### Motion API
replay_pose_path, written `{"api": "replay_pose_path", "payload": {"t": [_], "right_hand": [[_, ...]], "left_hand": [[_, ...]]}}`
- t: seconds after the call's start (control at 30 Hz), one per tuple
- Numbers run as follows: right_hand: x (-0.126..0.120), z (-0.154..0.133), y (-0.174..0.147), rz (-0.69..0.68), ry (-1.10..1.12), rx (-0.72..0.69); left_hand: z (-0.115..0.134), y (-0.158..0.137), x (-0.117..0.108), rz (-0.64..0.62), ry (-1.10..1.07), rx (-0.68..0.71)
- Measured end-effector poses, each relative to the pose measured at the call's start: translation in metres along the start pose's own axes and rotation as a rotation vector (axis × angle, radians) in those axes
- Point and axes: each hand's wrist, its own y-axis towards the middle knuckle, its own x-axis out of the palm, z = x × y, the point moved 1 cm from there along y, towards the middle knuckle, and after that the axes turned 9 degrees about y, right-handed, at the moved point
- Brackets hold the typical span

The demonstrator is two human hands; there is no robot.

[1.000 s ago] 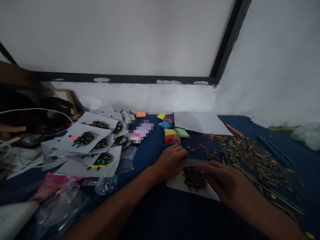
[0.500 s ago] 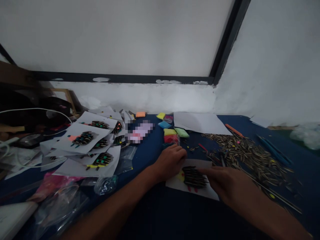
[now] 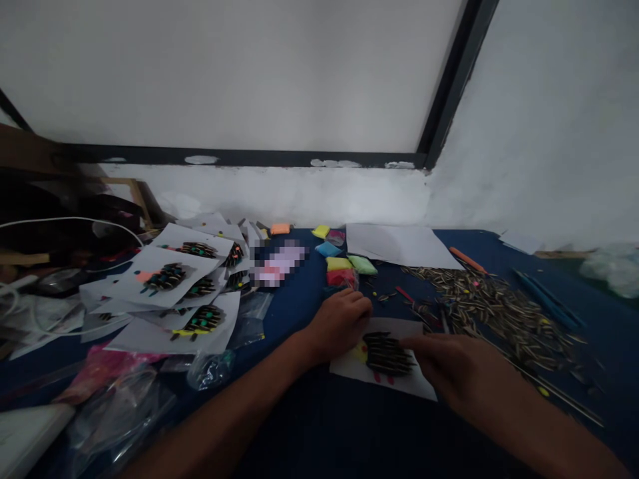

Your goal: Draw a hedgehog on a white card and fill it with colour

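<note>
A small white sheet [image 3: 357, 380] lies on the blue tabletop, bearing a hedgehog-like figure. Its body is a cluster of dark striped seeds [image 3: 389, 354], with a yellow head part [image 3: 359, 351] and two pinkish-red feet [image 3: 383, 379]. My left hand [image 3: 344, 322] rests closed at the sheet's upper left edge, partly covering the yellow part; whatever its curled fingers hold is hidden. My right hand [image 3: 452, 366] is at the right side of the seeds, index finger stretched out, its tip at the cluster's upper right. Nothing shows in that hand.
Loose striped seeds [image 3: 494, 313] spread across the right side, near a blue tool [image 3: 549, 303]. Colourful clay packets [image 3: 339, 264] and blank paper [image 3: 399, 245] lie behind the hands. Finished-looking seed pictures [image 3: 167, 276] pile up at left, beside plastic bags [image 3: 120, 406].
The tip of my right index finger has shifted very slightly right on the seed cluster. My left hand and the sheet stay nearly in place.
</note>
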Motion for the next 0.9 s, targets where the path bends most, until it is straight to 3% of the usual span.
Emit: {"api": "replay_pose_path", "payload": {"t": [0.9], "right_hand": [[0.0050, -0.0002, -0.0008, 0.028, -0.060, -0.047]], "left_hand": [[0.0000, 0.0000, 0.0010, 0.009, 0.013, 0.005]]}}
